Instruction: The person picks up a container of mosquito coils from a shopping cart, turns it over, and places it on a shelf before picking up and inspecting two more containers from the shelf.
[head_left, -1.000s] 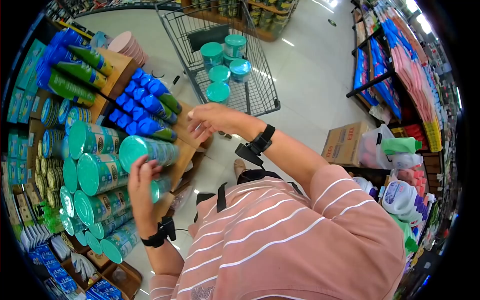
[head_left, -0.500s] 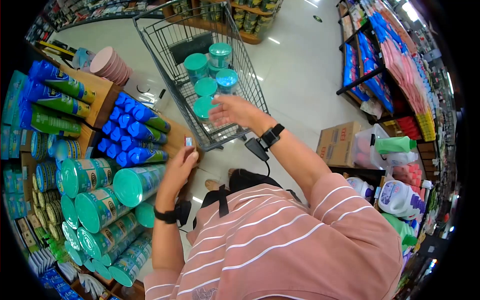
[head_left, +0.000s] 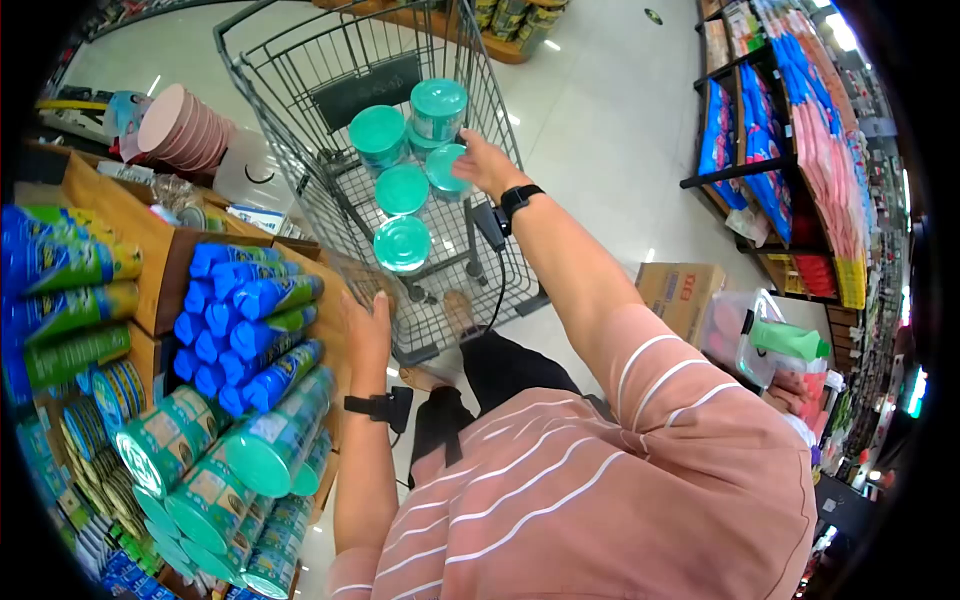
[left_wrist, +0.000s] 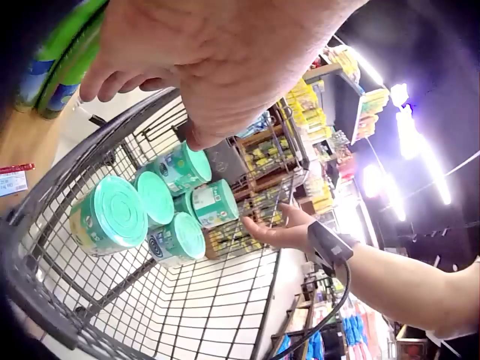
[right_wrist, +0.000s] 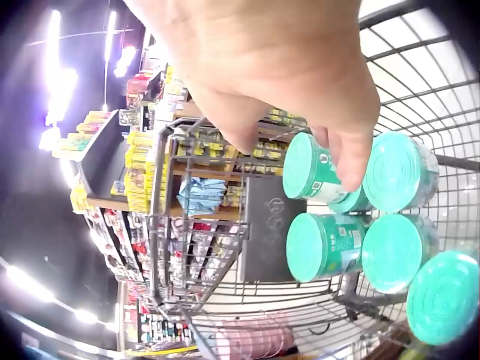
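Note:
Several canisters with teal lids stand upright in a wire shopping cart. My right hand hovers over the cart's right side, beside a canister whose lid its fingertips overlap in the head view. In the right wrist view the fingers hang loosely above the lids and grip nothing. My left hand is held empty between the cart and the wooden display, its fingers extended. The left wrist view shows that hand over the cart, with the canisters beyond it.
On the left display lie stacked teal canisters and blue-capped packs. Pink buckets stand behind them. A cardboard box and a clear bin are at the right, below shelves of blue and pink packages.
My right hand has moved from near the display to over the cart's right side. My left hand has left the stacked canisters and come toward the cart. The view has shifted closer to the cart.

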